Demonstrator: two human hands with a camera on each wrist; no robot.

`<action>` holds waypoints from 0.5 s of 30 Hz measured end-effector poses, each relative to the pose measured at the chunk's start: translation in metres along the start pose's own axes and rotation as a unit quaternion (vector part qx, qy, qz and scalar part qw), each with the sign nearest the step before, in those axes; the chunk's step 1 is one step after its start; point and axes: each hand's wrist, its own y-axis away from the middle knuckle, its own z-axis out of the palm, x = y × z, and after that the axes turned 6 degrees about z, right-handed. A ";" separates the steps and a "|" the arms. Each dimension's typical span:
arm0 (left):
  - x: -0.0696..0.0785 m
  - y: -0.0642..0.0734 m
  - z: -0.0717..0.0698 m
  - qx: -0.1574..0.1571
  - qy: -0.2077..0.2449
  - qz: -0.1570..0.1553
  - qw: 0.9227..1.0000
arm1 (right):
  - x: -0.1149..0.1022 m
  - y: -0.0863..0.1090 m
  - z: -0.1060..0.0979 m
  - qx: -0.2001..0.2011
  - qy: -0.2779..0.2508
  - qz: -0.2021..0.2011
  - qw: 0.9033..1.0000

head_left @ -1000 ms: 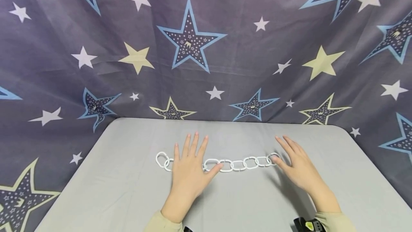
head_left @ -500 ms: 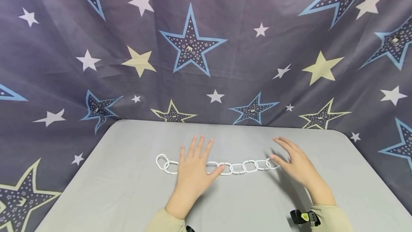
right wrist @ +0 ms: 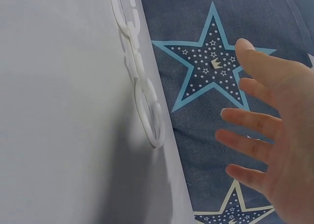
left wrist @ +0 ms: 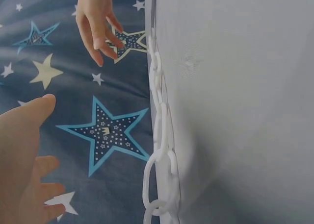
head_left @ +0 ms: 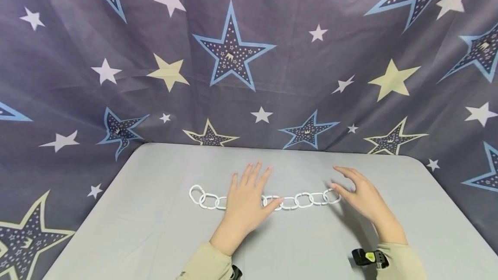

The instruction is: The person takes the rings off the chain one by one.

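Observation:
A chain of white plastic links (head_left: 303, 200) lies in a nearly straight row from left to right across the grey table. Above its middle, my left hand (head_left: 246, 204) is spread palm down and covers several links in the head view. The left wrist view shows that hand raised off the chain (left wrist: 164, 131), with nothing in its fingers. My right hand (head_left: 365, 198) is held beside the chain's right end, fingers apart and gently bent, the thumb near the last link. In the right wrist view the right hand (right wrist: 289, 126) is empty, and the end link (right wrist: 149, 118) lies apart from it.
The grey table (head_left: 155, 237) has rounded far corners. Directly behind it hangs a dark curtain (head_left: 288, 64) printed with stars, which also runs along both sides. A black strap with a small device (head_left: 369, 257) sits at the right wrist.
My left hand has slid to the right above the chain, uncovering links on its left side. The right hand has stayed near the right end with only slight motion. The chain lies as before.

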 end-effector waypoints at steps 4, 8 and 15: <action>0.004 -0.009 0.000 -0.013 0.008 0.009 1.000 | 0.001 -0.001 -0.002 -0.010 -0.009 0.010 1.000; 0.009 -0.019 0.002 -0.019 0.011 0.019 1.000 | 0.002 -0.002 -0.002 -0.011 -0.014 0.012 1.000; 0.023 -0.030 0.012 -0.023 0.021 0.042 0.999 | 0.005 -0.002 0.002 -0.015 -0.020 0.000 1.000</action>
